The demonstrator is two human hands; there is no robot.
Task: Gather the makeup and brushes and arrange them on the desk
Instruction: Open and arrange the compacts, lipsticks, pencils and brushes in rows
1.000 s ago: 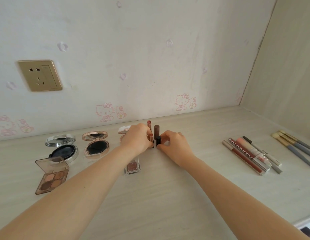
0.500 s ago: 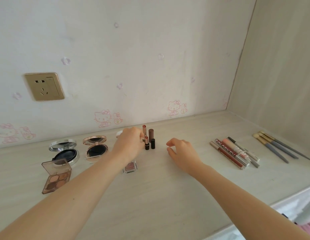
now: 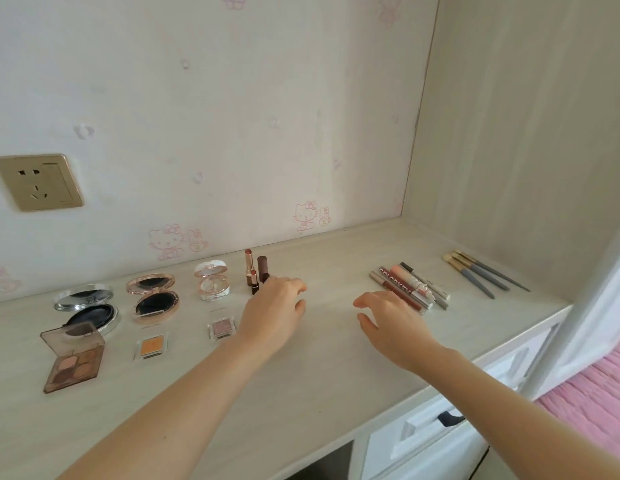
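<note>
The makeup is laid out along the bench [image 3: 322,368]. Open compacts [image 3: 152,297] and an eyeshadow palette [image 3: 75,360] sit to the left, and upright lipsticks [image 3: 249,270] stand in the middle near the wall. Lip tubes [image 3: 402,289] and brushes [image 3: 481,275] lie in rows to the right.

The left hand [image 3: 272,308] hovers just in front of the lipsticks with its fingers loosely curled and apparently holding nothing, though it hides the shortest one's base, so contact there cannot be ruled out. The right hand [image 3: 393,318] hangs over bare bench beside the lip tubes, fingers spread and relaxed, holding nothing.

The lipsticks look light, stiff and narrow-footed, so they are likely to topple. They are best pinched low on the barrel. The brushes should be taken by the handle, sparing the soft bristles.
</note>
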